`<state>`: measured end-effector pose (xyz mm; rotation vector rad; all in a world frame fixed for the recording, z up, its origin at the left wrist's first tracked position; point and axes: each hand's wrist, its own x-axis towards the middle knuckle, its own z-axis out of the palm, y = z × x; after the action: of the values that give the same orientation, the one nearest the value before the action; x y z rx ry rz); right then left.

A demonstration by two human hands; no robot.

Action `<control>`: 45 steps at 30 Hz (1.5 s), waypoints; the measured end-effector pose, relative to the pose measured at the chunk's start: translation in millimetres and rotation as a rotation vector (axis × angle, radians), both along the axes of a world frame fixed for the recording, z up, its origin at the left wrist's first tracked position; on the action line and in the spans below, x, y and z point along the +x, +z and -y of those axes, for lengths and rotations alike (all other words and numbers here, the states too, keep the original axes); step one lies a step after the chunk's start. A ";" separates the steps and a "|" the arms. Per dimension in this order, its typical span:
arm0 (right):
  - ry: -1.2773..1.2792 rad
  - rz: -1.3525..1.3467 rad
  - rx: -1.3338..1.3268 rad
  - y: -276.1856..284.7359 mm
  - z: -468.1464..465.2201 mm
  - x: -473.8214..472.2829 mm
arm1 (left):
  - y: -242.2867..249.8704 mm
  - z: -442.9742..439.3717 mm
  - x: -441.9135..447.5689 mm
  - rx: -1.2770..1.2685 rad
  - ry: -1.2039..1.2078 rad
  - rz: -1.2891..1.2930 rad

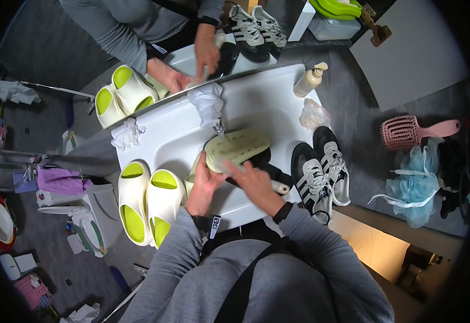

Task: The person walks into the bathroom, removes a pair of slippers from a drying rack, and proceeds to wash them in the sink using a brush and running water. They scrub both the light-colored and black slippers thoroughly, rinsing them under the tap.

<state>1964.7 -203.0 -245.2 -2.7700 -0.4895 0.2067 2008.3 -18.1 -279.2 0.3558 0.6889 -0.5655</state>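
Over a white washbasin [259, 93], my left hand [206, 181] holds a pale green slipper [239, 147] by its near left end, sole side facing up, beneath the faucet [218, 127]. My right hand [255, 183] grips a brush [277, 186] by its pale handle; its blurred head lies against the slipper's near edge. Dark footwear lies partly hidden below the slipper. Another pale green item [191, 173] shows behind my left hand. A white cloth [206, 103] is wrapped around the faucet.
White slides with lime insoles [164, 194] stand at the basin's left, black sneakers [313, 173] at its right. Beyond are a pump bottle [308, 82], a plastic bag [315, 116], a pink hairbrush [404, 131] and a blue mesh sponge [414, 181]. A mirror borders the basin's far side.
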 end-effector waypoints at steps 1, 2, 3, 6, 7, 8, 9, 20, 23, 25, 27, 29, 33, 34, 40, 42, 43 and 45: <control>-0.110 0.009 -0.081 -2.2 12.4 7.1 | -0.6 2.0 2.7 -0.040 -0.006 -0.033; -0.279 -0.022 -0.182 -6.9 25.3 15.6 | -0.3 2.3 4.2 -0.015 -0.037 -0.014; -0.445 -0.091 -0.193 -9.7 36.3 24.3 | 0.5 4.5 4.4 -0.002 -0.075 -0.006; -0.310 -0.037 -0.062 -10.8 38.5 31.0 | 8.5 0.1 4.5 -0.015 -0.202 0.041; -0.254 0.043 0.009 -9.6 30.9 27.3 | 11.7 -0.7 -1.4 0.114 -0.303 0.109; -0.220 0.022 0.134 -2.7 23.0 21.8 | 15.9 -4.8 -8.0 0.302 -0.385 0.165; -0.178 -0.081 0.198 1.5 16.4 16.8 | 19.6 -8.9 -13.7 0.450 -0.473 0.268; -0.218 0.182 0.037 27.4 35.9 42.5 | -4.7 -27.9 -65.4 0.964 -0.525 0.491; 0.181 0.142 -0.110 55.4 20.8 22.0 | -10.0 -22.0 -75.5 1.083 -0.606 0.616; 0.302 0.088 -0.037 67.0 22.1 15.3 | -9.5 -21.4 -82.5 1.185 -0.586 0.823; 0.175 0.227 -0.105 54.5 33.8 19.5 | -10.9 -19.1 -87.8 1.182 -0.568 0.771; -0.094 0.061 -0.161 44.7 58.3 36.7 | -14.8 -16.8 -92.2 1.190 -0.605 0.671; 0.023 0.058 -0.065 46.2 32.1 11.8 | -25.0 -17.1 -99.3 1.156 -0.570 0.629; 0.168 0.173 -0.172 44.5 19.1 -1.4 | -26.9 -17.6 -100.3 1.152 -0.627 0.610; -0.241 0.046 -0.082 23.6 66.5 24.3 | -7.8 -8.4 -104.5 1.154 -0.481 0.605; -0.302 0.120 -0.184 18.1 77.7 31.2 | 12.4 1.3 -95.4 1.425 -0.684 0.653; -0.236 0.057 -0.165 15.9 80.4 32.9 | 24.3 10.4 -94.5 1.695 -0.646 0.798; -0.218 0.029 -0.037 10.2 82.1 33.7 | 50.4 34.6 -93.5 2.256 -0.532 0.993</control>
<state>1998.4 -285.1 -235.0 -2.8387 -0.1901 0.1259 1914.8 -52.7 -228.8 2.7383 -0.0956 0.2388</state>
